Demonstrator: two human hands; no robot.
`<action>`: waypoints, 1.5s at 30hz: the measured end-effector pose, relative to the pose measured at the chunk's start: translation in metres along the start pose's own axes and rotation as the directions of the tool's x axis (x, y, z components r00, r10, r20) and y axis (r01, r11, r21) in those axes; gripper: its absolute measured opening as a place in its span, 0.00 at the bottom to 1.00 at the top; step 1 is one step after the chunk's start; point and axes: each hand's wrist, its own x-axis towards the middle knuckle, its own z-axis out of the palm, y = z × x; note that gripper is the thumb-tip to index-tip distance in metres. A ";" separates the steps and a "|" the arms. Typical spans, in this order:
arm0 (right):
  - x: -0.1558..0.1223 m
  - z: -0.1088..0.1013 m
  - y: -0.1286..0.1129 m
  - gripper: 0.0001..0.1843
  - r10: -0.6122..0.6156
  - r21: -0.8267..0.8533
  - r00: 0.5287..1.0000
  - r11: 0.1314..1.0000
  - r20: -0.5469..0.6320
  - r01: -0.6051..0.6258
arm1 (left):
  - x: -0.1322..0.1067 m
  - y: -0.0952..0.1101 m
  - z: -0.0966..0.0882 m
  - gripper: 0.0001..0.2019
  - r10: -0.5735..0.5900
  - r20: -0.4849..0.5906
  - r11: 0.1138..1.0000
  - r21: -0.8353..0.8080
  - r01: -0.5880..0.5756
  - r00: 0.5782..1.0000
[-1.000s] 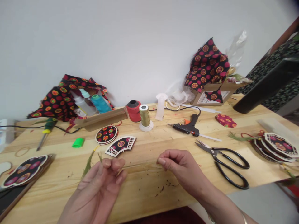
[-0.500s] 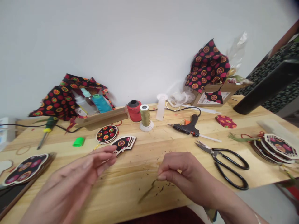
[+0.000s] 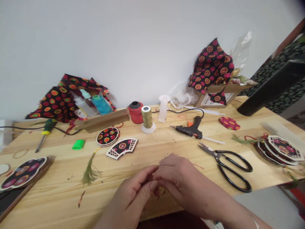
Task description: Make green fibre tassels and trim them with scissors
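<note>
My left hand (image 3: 133, 197) and my right hand (image 3: 176, 179) meet at the near edge of the wooden table (image 3: 152, 149), fingertips pinched together around something too small to make out. A green tassel (image 3: 90, 170) lies on the table to the left of my hands, its cord running up towards a round patterned ornament (image 3: 107, 136). A fan-shaped ornament (image 3: 122, 148) lies beside that. Black scissors (image 3: 228, 165) lie to the right of my right hand.
A black glue gun (image 3: 190, 129), a gold thread spool (image 3: 147, 117), a red spool (image 3: 135, 112) and a white spool (image 3: 163, 108) stand mid-table. Patterned fabric (image 3: 59, 98) and a cardboard box (image 3: 214, 95) sit at the back. Stacks of ornaments (image 3: 278, 148) lie at both ends.
My left hand has swung in from the left and joined my right hand at the table's near edge. The green tassel now lies uncovered on the table.
</note>
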 end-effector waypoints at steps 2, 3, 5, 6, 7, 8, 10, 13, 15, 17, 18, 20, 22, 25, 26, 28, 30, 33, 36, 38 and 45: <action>0.000 0.001 0.000 0.10 0.010 -0.023 1.000 1.000 0.010 -0.010 | 0.000 0.001 0.003 0.14 -0.060 0.026 0.997 -0.037 0.061 0.998; 0.000 0.001 0.000 0.10 0.014 -0.032 1.000 0.999 0.014 -0.013 | -0.001 0.002 0.005 0.14 -0.094 0.031 0.994 -0.050 0.095 0.995; 0.000 0.001 0.000 0.09 0.014 -0.041 1.000 0.999 0.023 -0.013 | -0.003 0.004 0.009 0.14 -0.148 0.028 0.986 -0.073 0.150 0.989; 0.000 0.000 0.000 0.09 0.013 -0.043 0.999 0.999 0.029 -0.012 | -0.003 0.004 0.011 0.14 -0.166 0.024 0.982 -0.090 0.167 0.986; 0.000 0.000 0.000 0.09 0.014 -0.044 0.999 0.999 0.033 -0.012 | -0.004 0.005 0.012 0.13 -0.181 0.021 0.977 -0.110 0.182 0.983; 0.000 0.000 0.001 0.09 0.016 -0.046 0.999 0.999 0.033 -0.015 | -0.004 0.006 0.013 0.13 -0.195 0.021 0.972 -0.132 0.196 0.980; -0.001 -0.001 0.003 0.09 0.020 -0.051 1.000 0.998 0.013 -0.020 | -0.004 0.007 0.014 0.13 -0.227 0.024 0.959 -0.172 0.227 0.974; -0.002 -0.003 0.008 0.09 0.016 -0.043 0.999 0.999 -0.048 -0.018 | -0.004 0.006 0.014 0.13 -0.277 -0.002 0.938 -0.217 0.270 0.961; -0.003 -0.004 0.012 0.09 0.006 -0.038 0.996 0.999 -0.088 -0.010 | -0.003 0.004 0.015 0.12 -0.299 -0.018 0.928 -0.239 0.286 0.954; -0.002 -0.004 0.016 0.09 0.002 -0.036 0.992 0.999 -0.123 -0.007 | -0.003 0.002 0.015 0.12 -0.308 -0.030 0.923 -0.252 0.291 0.951; -0.002 -0.003 0.018 0.09 -0.002 -0.032 0.990 0.999 -0.142 -0.003 | -0.002 0.001 0.016 0.12 -0.313 -0.036 0.920 -0.260 0.294 0.949; -0.001 -0.003 0.022 0.09 -0.003 -0.024 0.981 1.000 -0.196 -0.002 | -0.002 0.001 0.016 0.13 -0.332 -0.045 0.907 -0.290 0.305 0.942; -0.003 -0.005 0.027 0.08 0.011 -0.052 0.960 0.998 -0.280 -0.026 | -0.002 0.001 0.016 0.12 -0.350 -0.060 0.891 -0.328 0.313 0.935; -0.018 -0.014 0.039 0.08 0.063 -0.227 0.898 0.958 -0.435 -0.177 | -0.002 0.002 0.014 0.12 -0.361 -0.085 0.878 -0.367 0.308 0.929; -0.028 -0.019 0.044 0.09 0.092 -0.306 0.881 0.917 -0.465 -0.257 | -0.002 0.001 0.013 0.12 -0.359 -0.092 0.876 -0.377 0.301 0.929; -0.052 -0.029 0.054 0.11 0.181 -0.463 0.852 0.774 -0.491 -0.432 | -0.002 0.000 0.011 0.12 -0.355 -0.109 0.869 -0.405 0.285 0.928; -0.079 -0.036 0.063 0.10 0.270 -0.580 0.833 0.614 -0.484 -0.536 | -0.001 -0.001 0.009 0.11 -0.357 -0.130 0.858 -0.438 0.270 0.925; -0.112 -0.038 0.075 0.07 0.406 -0.638 0.837 0.544 -0.368 -0.545 | 0.000 -0.002 0.008 0.12 -0.369 -0.140 0.845 -0.462 0.269 0.919; -0.128 -0.033 0.085 0.08 0.514 -0.573 0.764 0.515 -0.390 -0.638 | 0.002 -0.002 0.008 0.12 -0.369 -0.141 0.846 -0.460 0.269 0.919; -0.132 -0.029 0.091 0.11 0.534 -0.538 0.735 0.506 -0.418 -0.674 | 0.002 -0.002 0.008 0.13 -0.365 -0.145 0.849 -0.457 0.265 0.920; -0.127 -0.034 0.077 0.15 0.493 -0.367 0.771 0.685 -0.402 -0.629 | 0.000 -0.003 0.008 0.12 -0.334 -0.163 0.861 -0.452 0.231 0.928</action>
